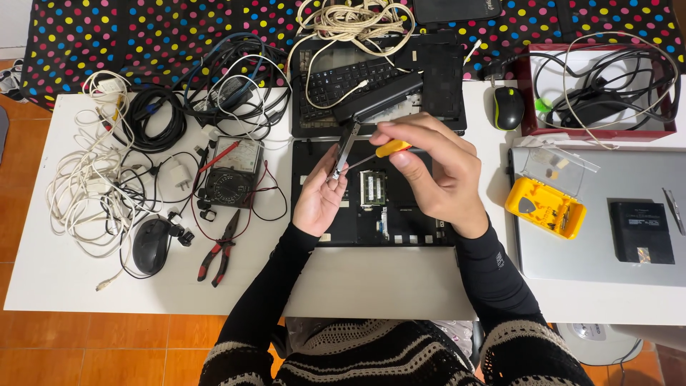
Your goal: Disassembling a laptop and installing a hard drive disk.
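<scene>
left hand (319,196) is closed around a slim metal bracket (344,149), holding it upright above the opened laptop base (371,193). right hand (432,171) is clamped on a small screwdriver (375,153) with a yellow handle, its tip against the lower part of the bracket. the two hands are close together over the middle of the base.

progress, as i judge it: the base has its cover off, with a green memory module (372,189) exposed, so the opening stage looks done. the bracket is out of the machine and under the driver; whether its screws are out i cannot tell. a black keyboard assembly (357,78) lies detached just behind the base.

surface: a white table (371,286). to the left, coiled cables (93,186), an analogue multimeter (232,175), red-handled pliers (221,250) and a black mouse (151,244). to the right, a yellow bit case (544,206) with its clear lid up, resting on a closed silver laptop (593,243), a second mouse (508,107) and a red-edged box (525,93) of cables.

room: orange tiled floor (107,343); a dotted fabric (128,36) behind the table.
</scene>
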